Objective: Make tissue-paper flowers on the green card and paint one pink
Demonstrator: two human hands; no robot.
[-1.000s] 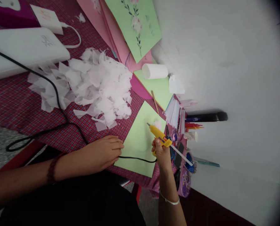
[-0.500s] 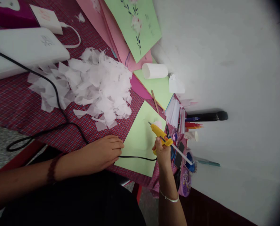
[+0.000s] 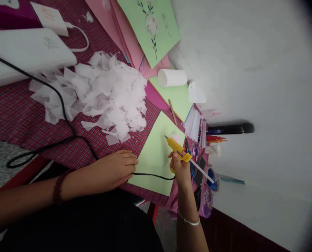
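My right hand [image 3: 181, 169] is wrapped round a yellow glue gun [image 3: 177, 148], with a white glue stick [image 3: 203, 170] poking out of its back end. The nozzle points over a light green sheet of paper [image 3: 153, 150], close to a small pale pink-white flower [image 3: 175, 137] on the sheet. Flat at the sheet's edge lies my left hand [image 3: 114, 169], fingers stretched out, with no object visible in it. A black cord [image 3: 153, 175] runs from the gun across the paper towards my left hand.
A heap of white tissue pieces [image 3: 111, 94] covers much of the checked tablecloth [image 3: 11, 119]. Beyond it are a white power bank [image 3: 27, 56], a green card with a flower [image 3: 156, 31] and a white roll [image 3: 172, 77]. Pens and tools crowd the wall side, beside a purple basket [image 3: 206, 201].
The glue gun has shifted very slightly, its nozzle a touch further left. My left hand stays where it was.
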